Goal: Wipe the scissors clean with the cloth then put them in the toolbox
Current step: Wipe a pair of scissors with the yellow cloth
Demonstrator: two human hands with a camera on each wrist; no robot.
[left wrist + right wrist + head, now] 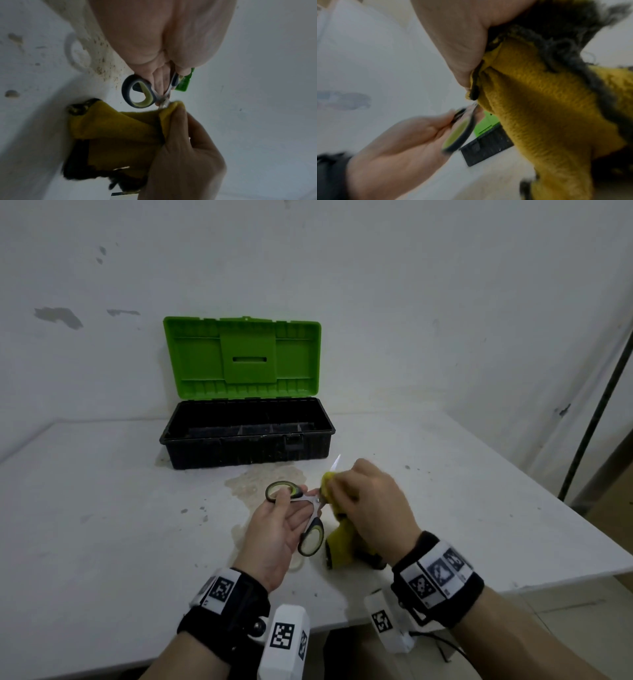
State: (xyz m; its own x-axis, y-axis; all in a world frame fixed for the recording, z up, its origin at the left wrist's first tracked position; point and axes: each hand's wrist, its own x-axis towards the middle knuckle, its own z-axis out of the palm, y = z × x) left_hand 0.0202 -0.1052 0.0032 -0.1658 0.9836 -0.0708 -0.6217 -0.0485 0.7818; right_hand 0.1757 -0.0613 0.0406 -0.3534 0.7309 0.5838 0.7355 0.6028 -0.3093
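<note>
My left hand holds the scissors by their grey-and-green handles, palm up, above the table. The handles stand spread apart. My right hand grips a yellow cloth with a dark underside, wrapped around the blades close to the pivot. Only a bright blade tip shows beyond the cloth. The toolbox sits behind the hands with its green lid standing open and its black base showing dividers.
The white table carries a brownish stain in front of the toolbox and a few dark specks. Its right edge runs diagonally close to my right wrist. A white wall rises right behind the toolbox.
</note>
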